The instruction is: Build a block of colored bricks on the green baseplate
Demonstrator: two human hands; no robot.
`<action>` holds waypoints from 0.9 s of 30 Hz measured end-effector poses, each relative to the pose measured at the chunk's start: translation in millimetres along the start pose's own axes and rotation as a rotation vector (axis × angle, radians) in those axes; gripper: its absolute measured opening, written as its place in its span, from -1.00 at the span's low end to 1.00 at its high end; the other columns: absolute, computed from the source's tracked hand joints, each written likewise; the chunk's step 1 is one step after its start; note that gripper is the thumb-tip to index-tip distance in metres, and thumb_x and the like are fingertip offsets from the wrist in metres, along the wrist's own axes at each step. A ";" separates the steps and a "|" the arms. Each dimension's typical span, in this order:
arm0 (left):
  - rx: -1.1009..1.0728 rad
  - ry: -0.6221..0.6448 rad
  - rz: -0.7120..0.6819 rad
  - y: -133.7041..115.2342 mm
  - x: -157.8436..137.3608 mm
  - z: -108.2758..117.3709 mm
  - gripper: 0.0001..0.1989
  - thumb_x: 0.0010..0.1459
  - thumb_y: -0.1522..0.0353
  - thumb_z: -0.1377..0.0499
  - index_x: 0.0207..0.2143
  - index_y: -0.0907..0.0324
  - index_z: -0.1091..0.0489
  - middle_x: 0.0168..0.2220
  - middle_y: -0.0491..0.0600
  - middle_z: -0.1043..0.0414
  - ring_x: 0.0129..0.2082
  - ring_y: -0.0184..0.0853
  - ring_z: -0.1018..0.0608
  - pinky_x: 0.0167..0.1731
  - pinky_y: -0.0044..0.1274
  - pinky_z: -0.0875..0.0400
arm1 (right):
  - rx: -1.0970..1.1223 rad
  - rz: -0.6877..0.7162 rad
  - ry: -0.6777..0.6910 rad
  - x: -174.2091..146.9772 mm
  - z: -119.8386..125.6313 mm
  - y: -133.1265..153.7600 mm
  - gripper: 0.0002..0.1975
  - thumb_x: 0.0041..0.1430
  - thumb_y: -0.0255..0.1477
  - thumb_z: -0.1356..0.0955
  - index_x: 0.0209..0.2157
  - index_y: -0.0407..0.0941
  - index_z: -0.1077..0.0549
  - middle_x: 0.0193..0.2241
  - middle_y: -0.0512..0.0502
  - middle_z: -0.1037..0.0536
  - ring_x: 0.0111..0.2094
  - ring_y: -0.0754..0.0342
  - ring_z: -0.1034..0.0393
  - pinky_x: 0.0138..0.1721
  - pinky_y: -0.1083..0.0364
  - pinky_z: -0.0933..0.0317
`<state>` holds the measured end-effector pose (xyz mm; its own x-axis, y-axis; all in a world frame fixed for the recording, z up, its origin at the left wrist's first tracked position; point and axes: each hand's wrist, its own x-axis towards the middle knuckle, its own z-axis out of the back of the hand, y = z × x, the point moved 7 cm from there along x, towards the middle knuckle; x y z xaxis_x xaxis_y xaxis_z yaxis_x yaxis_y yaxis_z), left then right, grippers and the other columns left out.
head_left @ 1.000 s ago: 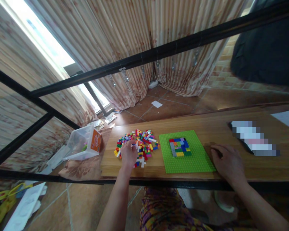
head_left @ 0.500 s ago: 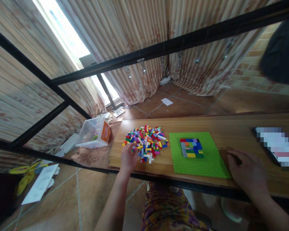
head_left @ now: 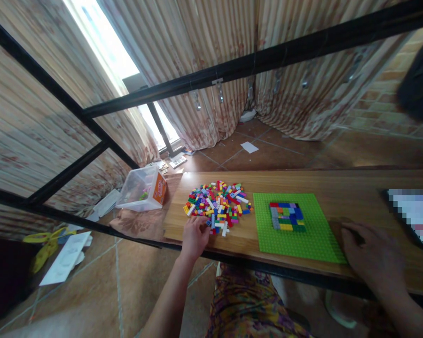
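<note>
Left hand: over the near edge of the brick pile; the left hand [head_left: 195, 237] has its fingers bent inward beside a dark blue brick [head_left: 208, 223], and I can't tell whether they grip it.
Brick pile: loose mixed colours, the brick pile [head_left: 220, 202] spreads on the wooden tabletop [head_left: 356, 190], left of the baseplate.
Green baseplate: flat on the wood, the green baseplate [head_left: 296, 249] carries a low multicoloured build [head_left: 287, 217] in its middle.
Right hand: at the baseplate's right edge, the right hand [head_left: 372, 256] has loosely curled fingers; whether anything sits inside them, I can't tell.
Clear box: beyond the tabletop's left end, the clear box [head_left: 136, 190] with an orange label stands on brown cloth [head_left: 137, 223], some small pieces inside.
Black frame: the long black bar [head_left: 239, 65] crosses in front of the patterned curtains [head_left: 215, 37], blocking a strip of them.
Floor: a white sheet [head_left: 249, 147] lies below the curtains; near left, a white panel [head_left: 65, 258] beside something yellow [head_left: 44, 249].
Cut off: the dark-edged device [head_left: 414, 218] runs out at the right, its screen blurred into squares; a dark shape [head_left: 419, 84] above it is unclear.
Hidden: the left hand covers a little of the pile's near side.
</note>
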<state>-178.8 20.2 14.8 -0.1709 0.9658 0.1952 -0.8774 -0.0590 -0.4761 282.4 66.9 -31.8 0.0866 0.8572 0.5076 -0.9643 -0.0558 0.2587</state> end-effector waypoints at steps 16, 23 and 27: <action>-0.135 -0.120 0.070 4.5 6.6 1.1 -0.78 0.27 0.40 -0.03 -0.11 0.14 -0.43 -0.18 0.05 -0.51 -0.17 -0.25 -0.57 -0.11 -0.41 -0.48 | 0.022 0.018 -0.040 -1.8 -2.3 -0.6 -0.60 0.27 -0.22 -0.18 -0.25 -0.15 -0.54 -0.20 -0.28 -0.60 -0.15 -0.14 -0.44 -0.06 -0.09 -0.29; -0.128 0.004 -0.100 -43.6 0.5 -8.3 -0.83 0.29 0.37 -0.08 -0.14 0.12 -0.45 -0.20 0.01 -0.51 -0.19 -0.28 -0.56 -0.14 -0.46 -0.45 | 0.044 -0.003 -0.041 -0.9 -1.0 0.3 -0.64 0.26 -0.24 -0.19 -0.26 -0.13 -0.53 -0.20 -0.23 -0.60 -0.14 -0.11 -0.45 -0.04 -0.06 -0.28; -0.006 0.090 -0.267 -85.4 -8.0 -33.4 -0.83 0.26 0.41 -0.13 -0.13 0.08 -0.46 -0.18 -0.02 -0.51 -0.12 -0.24 -0.52 -0.05 -0.38 -0.38 | 0.040 -0.008 -0.019 -0.3 0.1 1.5 -0.63 0.27 -0.22 -0.17 -0.25 -0.13 -0.52 -0.21 -0.24 -0.59 -0.15 -0.13 -0.45 -0.04 -0.08 -0.28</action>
<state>-87.6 26.0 25.3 0.1069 0.9654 0.2380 -0.8835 0.2020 -0.4226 280.9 66.5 -31.5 0.0991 0.8480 0.5207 -0.9530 -0.0697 0.2949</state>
